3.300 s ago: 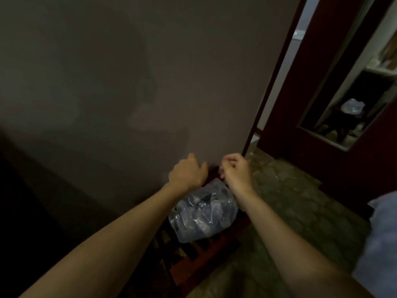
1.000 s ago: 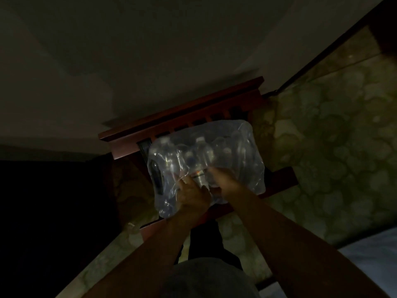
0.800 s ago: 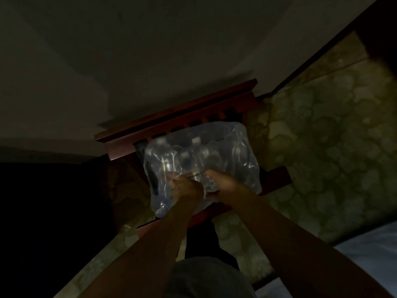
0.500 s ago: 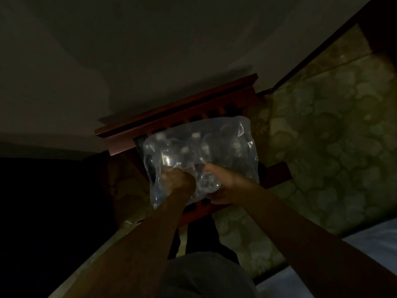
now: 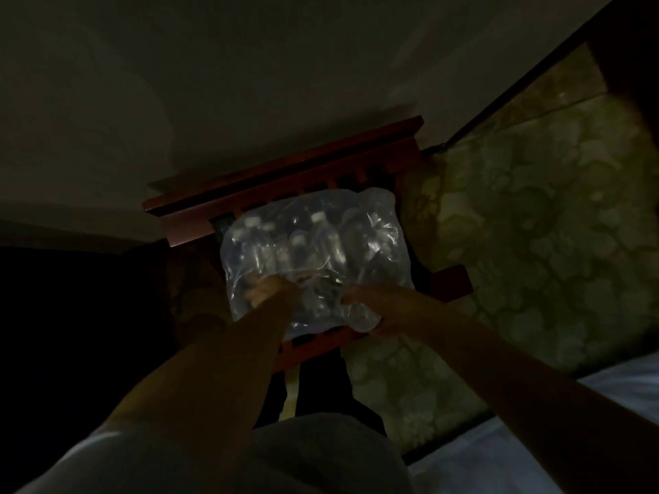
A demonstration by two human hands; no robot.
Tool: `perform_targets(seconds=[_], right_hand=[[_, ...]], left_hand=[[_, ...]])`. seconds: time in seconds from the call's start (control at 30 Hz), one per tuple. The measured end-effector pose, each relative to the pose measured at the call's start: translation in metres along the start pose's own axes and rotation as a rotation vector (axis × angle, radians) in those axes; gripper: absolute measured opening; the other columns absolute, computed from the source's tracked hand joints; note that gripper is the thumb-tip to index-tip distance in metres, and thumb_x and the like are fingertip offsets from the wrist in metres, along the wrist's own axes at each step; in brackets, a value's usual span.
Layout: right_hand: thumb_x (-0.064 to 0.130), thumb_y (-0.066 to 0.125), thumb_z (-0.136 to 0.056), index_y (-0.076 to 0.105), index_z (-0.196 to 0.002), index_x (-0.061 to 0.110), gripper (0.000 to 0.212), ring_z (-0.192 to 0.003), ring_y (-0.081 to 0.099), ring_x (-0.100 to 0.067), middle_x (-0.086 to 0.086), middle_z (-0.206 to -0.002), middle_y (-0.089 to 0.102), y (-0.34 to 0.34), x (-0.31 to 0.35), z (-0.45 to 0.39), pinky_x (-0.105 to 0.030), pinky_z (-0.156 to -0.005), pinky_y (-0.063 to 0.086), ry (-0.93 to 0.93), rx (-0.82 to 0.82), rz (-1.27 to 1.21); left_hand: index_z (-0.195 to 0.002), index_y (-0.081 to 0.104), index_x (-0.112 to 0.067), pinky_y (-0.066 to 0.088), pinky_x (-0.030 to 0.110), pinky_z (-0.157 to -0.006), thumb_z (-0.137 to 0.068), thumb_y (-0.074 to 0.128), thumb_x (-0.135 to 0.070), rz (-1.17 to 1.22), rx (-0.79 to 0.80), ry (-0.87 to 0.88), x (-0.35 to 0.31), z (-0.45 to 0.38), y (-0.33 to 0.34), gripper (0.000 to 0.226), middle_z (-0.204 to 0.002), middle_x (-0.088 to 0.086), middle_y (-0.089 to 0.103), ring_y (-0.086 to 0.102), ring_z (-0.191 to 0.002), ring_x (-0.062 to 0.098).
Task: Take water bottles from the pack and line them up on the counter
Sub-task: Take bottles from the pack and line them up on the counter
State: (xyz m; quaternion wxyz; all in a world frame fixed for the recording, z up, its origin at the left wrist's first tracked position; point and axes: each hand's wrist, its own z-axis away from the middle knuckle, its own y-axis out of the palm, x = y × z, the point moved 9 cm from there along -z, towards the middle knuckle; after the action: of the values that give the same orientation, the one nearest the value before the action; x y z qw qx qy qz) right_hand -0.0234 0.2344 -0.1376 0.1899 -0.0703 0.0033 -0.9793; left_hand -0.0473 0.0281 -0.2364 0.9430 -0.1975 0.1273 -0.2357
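Note:
A pack of water bottles in clear plastic wrap sits on a low red wooden rack against the wall. Several white caps show through the film near its far side. My left hand is closed on the wrap at the pack's near left edge. My right hand grips the near right corner, where the film bulges over a rounded bottle end. The wrap is stretched between the two hands. No counter is in view, and the scene is very dark.
A plain wall rises just behind the rack. Patterned greenish floor spreads to the right. A pale blue cloth surface fills the bottom right corner. The left side is in deep shadow.
Since 3.3 s ago my view has tipped down over the pack. In the last second my hands have moved apart along the near edge, pulling the wrap between them.

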Motion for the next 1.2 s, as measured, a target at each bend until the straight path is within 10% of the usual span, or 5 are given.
perform_targets(seconds=[0.4,0.5,0.6,1.07,1.2], right_hand=[[0.037,0.064,-0.086,0.059,-0.085,0.018,0.02,-0.093,0.061,-0.025,-0.004,-0.093,0.057,0.002,0.012,0.031,-0.035,-0.079,0.056,0.011,-0.085,-0.182],[0.039,0.07,-0.082,0.064,-0.103,0.017,0.031,-0.096,0.063,-0.024,-0.006,-0.103,0.063,-0.003,0.013,0.042,-0.03,-0.062,0.059,-0.027,-0.098,-0.165],[0.037,0.076,-0.077,0.065,-0.093,0.02,0.026,-0.082,0.066,-0.021,-0.002,-0.093,0.066,-0.014,0.015,0.06,-0.028,-0.055,0.06,-0.102,-0.135,-0.181],[0.031,0.069,-0.083,0.063,-0.104,0.012,0.029,-0.083,0.063,-0.019,-0.008,-0.1,0.065,0.003,0.029,0.142,-0.021,-0.04,0.051,-0.169,-0.298,-0.239],[0.042,0.072,-0.075,0.067,-0.09,0.015,0.031,-0.07,0.065,-0.015,-0.003,-0.083,0.07,0.001,0.025,0.172,-0.019,-0.045,0.052,-0.239,-0.379,-0.23]], left_hand=[[-0.095,0.067,-0.015,0.038,0.015,-0.029,-0.082,0.071,-0.043,0.397,0.307,0.037,-0.023,0.052,-0.005,0.031,-0.036,0.001,0.056,0.039,-0.025,0.015],[-0.115,0.066,-0.009,0.058,0.022,-0.048,-0.087,0.064,-0.045,0.494,0.475,0.071,-0.035,0.075,-0.007,0.045,-0.064,0.004,0.075,0.054,-0.039,0.017],[-0.076,0.066,-0.011,0.046,0.016,-0.04,-0.089,0.058,-0.048,0.477,0.598,0.105,-0.041,0.098,-0.008,0.04,-0.05,0.0,0.066,0.058,-0.038,0.008],[-0.097,0.058,-0.013,0.03,0.008,-0.026,-0.099,0.041,-0.049,0.283,0.507,0.404,-0.06,0.199,-0.06,0.039,-0.03,-0.005,0.052,0.044,-0.02,0.001],[-0.087,0.059,-0.014,0.046,0.015,-0.047,-0.095,0.044,-0.056,0.301,0.527,0.451,-0.056,0.224,-0.071,0.046,-0.047,-0.004,0.062,0.057,-0.042,0.005]])
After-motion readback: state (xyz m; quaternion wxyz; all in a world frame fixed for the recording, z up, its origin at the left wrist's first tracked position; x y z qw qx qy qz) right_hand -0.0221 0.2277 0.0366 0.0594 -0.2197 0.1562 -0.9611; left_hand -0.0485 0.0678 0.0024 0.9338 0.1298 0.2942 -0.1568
